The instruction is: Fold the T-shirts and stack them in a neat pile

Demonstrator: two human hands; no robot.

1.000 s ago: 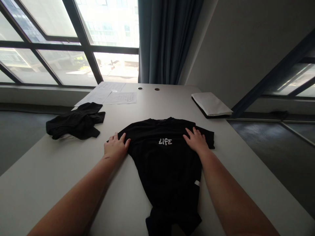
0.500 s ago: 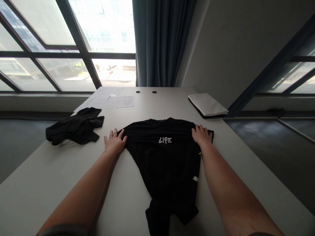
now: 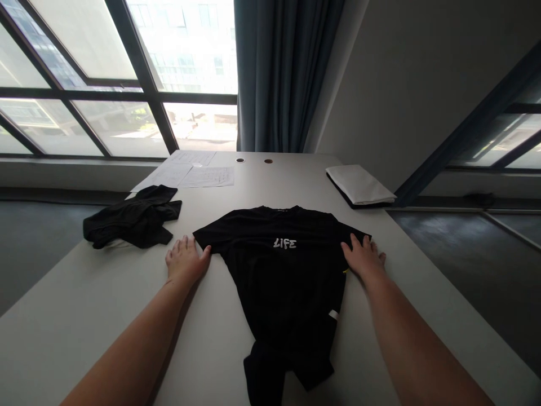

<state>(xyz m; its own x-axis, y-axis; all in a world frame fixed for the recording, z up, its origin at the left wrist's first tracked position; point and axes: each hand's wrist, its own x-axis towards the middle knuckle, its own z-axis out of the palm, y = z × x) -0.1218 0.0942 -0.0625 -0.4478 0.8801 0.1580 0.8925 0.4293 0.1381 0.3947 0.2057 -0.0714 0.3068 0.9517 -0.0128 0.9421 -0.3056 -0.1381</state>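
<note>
Black T-shirt (image 3: 279, 282) lies front up on the white table (image 3: 84, 299), centred ahead of the wearer, neck toward the far edge, white "LIFE" print (image 3: 284, 243) upright from the far side. Sleeves stretch out to either side; the lower part narrows and bunches into a twisted fold at the bottom of the view, its end cut off by the frame.

Left hand (image 3: 186, 260): palm down, fingers loosely spread, on the table just beside the shirt's left sleeve, thumb side at the sleeve edge. No pinch. Right hand (image 3: 362, 259): palm down, fingers spread, resting across the lower edge of the right sleeve. No pinch.

Nearby: crumpled black garment (image 3: 135, 217) left of the shirt, close to the left hand; loose paper sheets (image 3: 207, 177) at the far end; folded white cloth (image 3: 359, 184) on a dark backing, far right.

Risk: flat, ungripped hands can drag the sleeve by friction alone and ruck the cloth. The twisted lower fold may pull the body askew if tension comes on it. The left sleeve could also catch the crumpled garment if swept outward.
</note>
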